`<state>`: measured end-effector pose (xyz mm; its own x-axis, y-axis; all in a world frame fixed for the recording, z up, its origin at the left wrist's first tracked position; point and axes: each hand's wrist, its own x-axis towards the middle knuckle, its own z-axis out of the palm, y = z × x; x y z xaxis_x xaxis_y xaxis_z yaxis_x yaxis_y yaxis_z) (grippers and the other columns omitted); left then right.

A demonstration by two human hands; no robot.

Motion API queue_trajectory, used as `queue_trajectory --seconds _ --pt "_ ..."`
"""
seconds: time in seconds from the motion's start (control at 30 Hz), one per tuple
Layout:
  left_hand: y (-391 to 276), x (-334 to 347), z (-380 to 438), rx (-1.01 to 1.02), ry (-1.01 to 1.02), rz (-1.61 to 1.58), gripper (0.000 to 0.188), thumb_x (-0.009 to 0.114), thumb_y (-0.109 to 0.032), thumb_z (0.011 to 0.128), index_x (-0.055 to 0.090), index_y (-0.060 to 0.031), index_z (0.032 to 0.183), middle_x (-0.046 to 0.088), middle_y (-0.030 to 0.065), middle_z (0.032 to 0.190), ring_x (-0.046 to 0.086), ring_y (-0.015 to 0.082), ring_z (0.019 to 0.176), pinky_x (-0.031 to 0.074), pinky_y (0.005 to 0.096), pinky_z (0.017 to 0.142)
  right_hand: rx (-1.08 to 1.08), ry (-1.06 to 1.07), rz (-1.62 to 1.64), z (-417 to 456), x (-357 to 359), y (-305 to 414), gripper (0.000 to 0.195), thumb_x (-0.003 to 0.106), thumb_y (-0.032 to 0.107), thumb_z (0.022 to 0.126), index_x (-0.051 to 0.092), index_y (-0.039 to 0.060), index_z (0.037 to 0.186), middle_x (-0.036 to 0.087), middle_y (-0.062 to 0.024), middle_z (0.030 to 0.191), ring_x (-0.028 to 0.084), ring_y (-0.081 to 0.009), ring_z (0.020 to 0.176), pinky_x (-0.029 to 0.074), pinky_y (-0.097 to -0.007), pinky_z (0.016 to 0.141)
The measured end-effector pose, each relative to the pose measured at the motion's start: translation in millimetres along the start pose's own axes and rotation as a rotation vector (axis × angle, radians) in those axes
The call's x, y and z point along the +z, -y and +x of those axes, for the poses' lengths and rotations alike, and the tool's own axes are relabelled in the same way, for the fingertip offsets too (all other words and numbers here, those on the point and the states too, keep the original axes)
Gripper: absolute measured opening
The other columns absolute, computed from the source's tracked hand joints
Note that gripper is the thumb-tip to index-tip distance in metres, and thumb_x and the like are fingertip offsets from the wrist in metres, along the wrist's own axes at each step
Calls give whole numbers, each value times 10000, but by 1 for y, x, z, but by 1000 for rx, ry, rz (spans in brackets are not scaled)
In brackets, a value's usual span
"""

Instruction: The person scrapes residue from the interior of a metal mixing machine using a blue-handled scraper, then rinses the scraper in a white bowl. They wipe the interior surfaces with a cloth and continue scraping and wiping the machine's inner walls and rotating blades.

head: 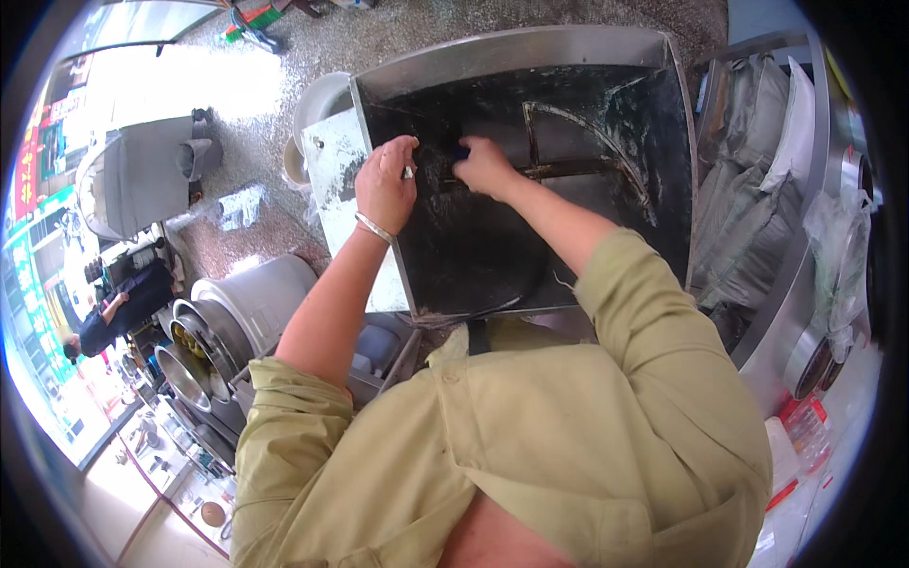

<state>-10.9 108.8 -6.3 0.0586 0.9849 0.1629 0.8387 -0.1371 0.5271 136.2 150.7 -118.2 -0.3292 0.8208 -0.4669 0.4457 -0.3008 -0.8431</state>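
Before me is a deep, open-topped metal box with dark, stained inner walls. A worn bar crosses its inside, and a curved strip arcs over from it. My right hand reaches into the box, its fingers closed on a small dark blue thing that is mostly hidden. My left hand, with a bracelet at the wrist, is at the box's left rim, fingers curled. A small shiny spot shows by its fingers; whether it is a ring or something held is unclear.
Left of the box are a pale panel and a round basin. A white tub and metal bowls stand lower left. Grey sacks fill a frame at right. A person is at far left.
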Motion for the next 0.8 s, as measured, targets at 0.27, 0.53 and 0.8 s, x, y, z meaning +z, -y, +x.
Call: queue_trajectory --seconds 0.27,0.53,0.8 --pt "-3 -8 -4 -5 -3 16 285 494 44 691 536 -72 948 557 69 737 570 258 740 454 353 646 148 77 255 -20 -6 10 558 585 66 670 460 -50 1202 608 -180 688 585 -200 494 457 -323 467" --pt "5 -5 -7 50 -27 25 290 470 44 700 530 -65 962 552 73 728 571 245 701 450 345 639 255 109 428 -34 -35 -4 555 581 52 693 454 -3 1231 534 -63 627 472 -123 436 363 -252 376" --pt "6 -5 -6 7 -1 10 331 525 14 671 530 -91 985 589 80 862 567 274 824 463 373 710 329 355 161 -101 -93 29 524 585 49 649 524 -10 1166 540 -38 631 454 -86 446 350 -231 396"
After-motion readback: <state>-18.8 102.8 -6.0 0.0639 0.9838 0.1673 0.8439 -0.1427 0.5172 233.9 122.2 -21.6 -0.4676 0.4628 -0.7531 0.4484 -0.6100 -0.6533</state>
